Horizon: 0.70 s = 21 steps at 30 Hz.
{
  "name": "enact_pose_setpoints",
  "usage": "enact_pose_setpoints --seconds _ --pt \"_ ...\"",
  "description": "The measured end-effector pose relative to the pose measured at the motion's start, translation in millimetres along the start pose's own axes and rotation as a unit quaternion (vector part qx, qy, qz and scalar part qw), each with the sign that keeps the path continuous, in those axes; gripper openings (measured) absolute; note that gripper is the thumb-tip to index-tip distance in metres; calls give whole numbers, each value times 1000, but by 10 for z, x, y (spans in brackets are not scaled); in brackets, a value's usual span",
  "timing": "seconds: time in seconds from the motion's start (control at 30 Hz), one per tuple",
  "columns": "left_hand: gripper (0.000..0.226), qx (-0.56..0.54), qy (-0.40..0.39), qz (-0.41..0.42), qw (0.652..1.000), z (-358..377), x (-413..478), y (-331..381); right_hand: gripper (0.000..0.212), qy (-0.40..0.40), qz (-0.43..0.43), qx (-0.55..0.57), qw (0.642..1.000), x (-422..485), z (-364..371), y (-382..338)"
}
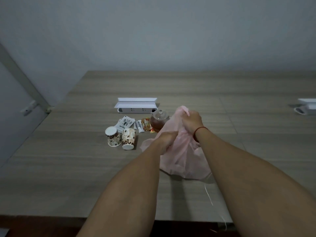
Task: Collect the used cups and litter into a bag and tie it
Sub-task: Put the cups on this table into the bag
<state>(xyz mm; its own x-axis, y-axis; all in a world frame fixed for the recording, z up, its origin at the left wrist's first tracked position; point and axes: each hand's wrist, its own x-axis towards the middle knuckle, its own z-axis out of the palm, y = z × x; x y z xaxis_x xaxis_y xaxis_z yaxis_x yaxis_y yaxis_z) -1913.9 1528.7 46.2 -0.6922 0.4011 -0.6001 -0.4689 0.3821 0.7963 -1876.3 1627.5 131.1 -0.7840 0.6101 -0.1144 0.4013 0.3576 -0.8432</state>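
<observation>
A thin pink plastic bag (183, 159) lies on the wooden table (68, 168) in front of me. My right hand (192, 121) grips the bag's upper edge and lifts it. My left hand (166, 141) clutches the bag lower down on its left side. Two paper cups with a coffee-bean print stand left of the bag: one (112, 136) tilted, the other (128, 138) upside down. Behind them lie white sachets (125, 124), small stick packets (139, 126) and orange wrappers (147, 125).
A glass teapot (158, 120) with brown liquid stands just behind the bag. A white open socket box (136, 105) sits further back. Another white box (306, 106) is at the right edge. A thin white thread (209, 196) trails near the table's front edge.
</observation>
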Motion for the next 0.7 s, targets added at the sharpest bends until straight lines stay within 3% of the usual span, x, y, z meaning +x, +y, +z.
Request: enact_pose_setpoints --seconds 0.17,0.3,0.43,0.53,0.7 --pt "43 13 2 2 1000 27 -286 111 20 -13 26 50 998 -20 69 26" --pt "64 -62 -35 -15 997 60 194 -86 17 -62 30 90 994 -26 118 7" --pt "73 -20 -31 -36 999 65 153 -92 16 -81 22 115 990 -6 101 6" --pt "38 16 -14 -33 999 8 -136 45 22 -85 33 120 989 28 110 26" --pt "14 -28 -35 -22 999 -180 -241 22 24 -118 64 87 987 118 364 69"
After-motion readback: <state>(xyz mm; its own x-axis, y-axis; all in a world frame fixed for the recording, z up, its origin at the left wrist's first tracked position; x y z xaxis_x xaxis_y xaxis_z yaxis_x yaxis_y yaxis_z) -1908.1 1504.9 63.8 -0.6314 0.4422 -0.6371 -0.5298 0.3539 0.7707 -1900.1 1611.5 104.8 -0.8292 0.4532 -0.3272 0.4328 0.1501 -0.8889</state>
